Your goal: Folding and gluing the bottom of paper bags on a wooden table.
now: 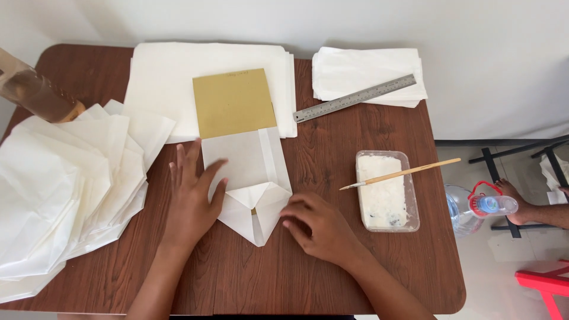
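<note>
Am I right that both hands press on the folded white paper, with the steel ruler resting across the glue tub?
Not quite. The head view shows the left hand and right hand pressing the folded white paper, but a wooden brush lies across the glue tub. The steel ruler lies farther back, partly on a stack of white sheets.

Folded paper bag [252, 184] lies at desk [332, 261] centre, card [234, 102] behind it on a paper stack [166, 77]. Finished bags [65, 184] lie left; glue tray [386, 191] right, ruler [354, 98] behind.
</note>
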